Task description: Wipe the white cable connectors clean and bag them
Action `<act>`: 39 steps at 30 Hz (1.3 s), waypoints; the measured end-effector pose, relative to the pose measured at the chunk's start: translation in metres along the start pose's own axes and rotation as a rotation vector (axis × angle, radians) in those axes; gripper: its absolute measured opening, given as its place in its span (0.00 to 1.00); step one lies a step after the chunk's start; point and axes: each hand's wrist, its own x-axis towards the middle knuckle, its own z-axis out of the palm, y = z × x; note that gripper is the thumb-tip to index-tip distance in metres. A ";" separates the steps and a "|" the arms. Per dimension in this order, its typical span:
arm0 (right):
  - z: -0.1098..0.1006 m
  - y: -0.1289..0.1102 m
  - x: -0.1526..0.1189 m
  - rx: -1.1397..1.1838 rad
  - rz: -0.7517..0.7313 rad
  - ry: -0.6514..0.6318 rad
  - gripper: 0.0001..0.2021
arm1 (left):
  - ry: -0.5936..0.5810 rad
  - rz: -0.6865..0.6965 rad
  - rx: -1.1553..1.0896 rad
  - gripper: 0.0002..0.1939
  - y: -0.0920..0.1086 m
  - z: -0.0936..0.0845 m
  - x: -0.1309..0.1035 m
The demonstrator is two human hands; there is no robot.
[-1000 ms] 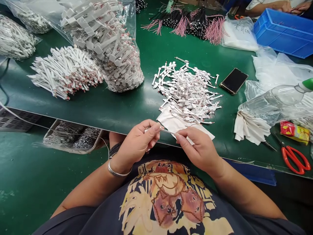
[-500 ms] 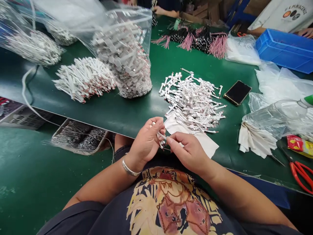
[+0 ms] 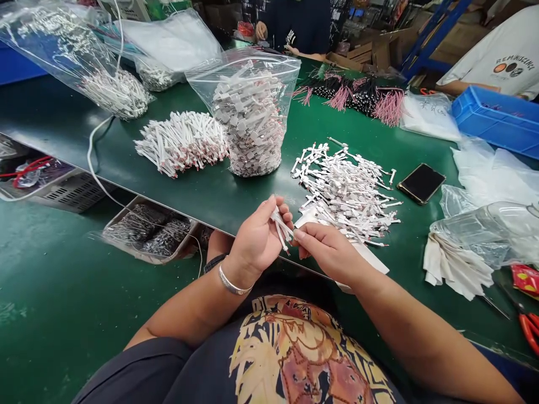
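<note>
In the head view, your left hand (image 3: 259, 238) held a small bunch of white cables (image 3: 283, 227) between its thumb and curled fingers, the loose ends pointing down toward your right hand (image 3: 326, 247). Your right thumb and forefinger stood narrow at those ends; whether they gripped one, you could not tell from here. A second earlier a single white strip had stretched between your hands; now the bunch showed fanned out and your fingertips were closer together, which suggested that strip had joined the rest. Just beyond your right fingers spread a pile of similar cables (image 3: 347, 185), its near edge on a white sheet (image 3: 370, 259) partly hidden by your hand. Past your left fingers stood a full clear bag (image 3: 252, 126). Right of your fingers, well apart, lay a phone (image 3: 421, 183), a bottle (image 3: 492, 224) and a rag (image 3: 457, 266); none blocked your fingers.
</note>
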 end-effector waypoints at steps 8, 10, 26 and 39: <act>0.004 0.006 0.003 -0.028 -0.013 0.021 0.19 | 0.047 -0.001 -0.031 0.03 0.003 0.002 -0.004; 0.003 0.003 0.003 -0.088 -0.021 0.026 0.19 | 0.037 0.016 -0.031 0.02 0.003 -0.001 -0.002; 0.035 -0.014 0.024 -0.550 -0.311 0.220 0.14 | -0.005 0.542 0.342 0.06 -0.004 -0.002 -0.013; 0.008 -0.023 0.020 -1.260 -0.732 0.156 0.10 | -0.654 0.404 1.873 0.13 0.077 0.004 -0.019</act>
